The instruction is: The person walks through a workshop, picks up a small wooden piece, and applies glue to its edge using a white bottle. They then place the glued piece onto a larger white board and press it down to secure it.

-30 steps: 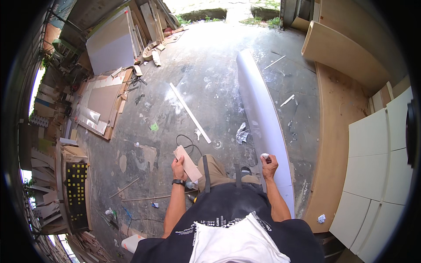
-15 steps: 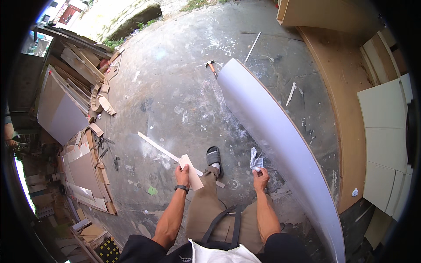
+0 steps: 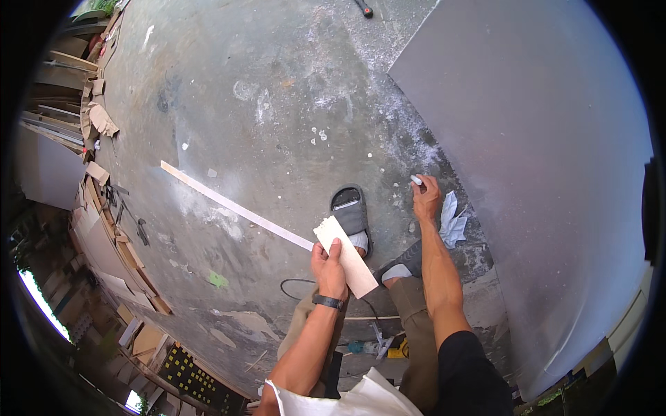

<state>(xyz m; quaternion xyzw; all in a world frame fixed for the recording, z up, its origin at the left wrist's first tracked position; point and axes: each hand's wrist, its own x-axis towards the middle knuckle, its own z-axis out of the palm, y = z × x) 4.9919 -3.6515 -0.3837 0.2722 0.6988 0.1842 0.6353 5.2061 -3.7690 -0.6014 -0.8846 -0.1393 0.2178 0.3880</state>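
A small pale wooden block (image 3: 345, 256) sits in my left hand (image 3: 329, 267), held up in front of my legs above the concrete floor (image 3: 277, 104). The fingers are wrapped round its lower half, thumb pressed against its face, so the block juts up and away from the palm. My right hand (image 3: 424, 197) reaches down beside the near edge of a large grey panel (image 3: 541, 159) that fills the right of the view. It is curled shut around a small white object (image 3: 416, 180), pinched at the fingertips; I cannot tell what the object is. Just beside that hand lies a crumpled white rag (image 3: 451, 220).

As I judge it, working well here means keeping the block firmly gripped and flat, and keeping the right hand steady at the panel's edge.

One foot in a grey sandal (image 3: 351, 211) stands between the hands. A long thin white strip (image 3: 236, 206) lies on the floor to the left, its end near the block. A black cable (image 3: 295, 286) loops below the left wrist. Stacked boards and scraps (image 3: 104, 229) line the far left.
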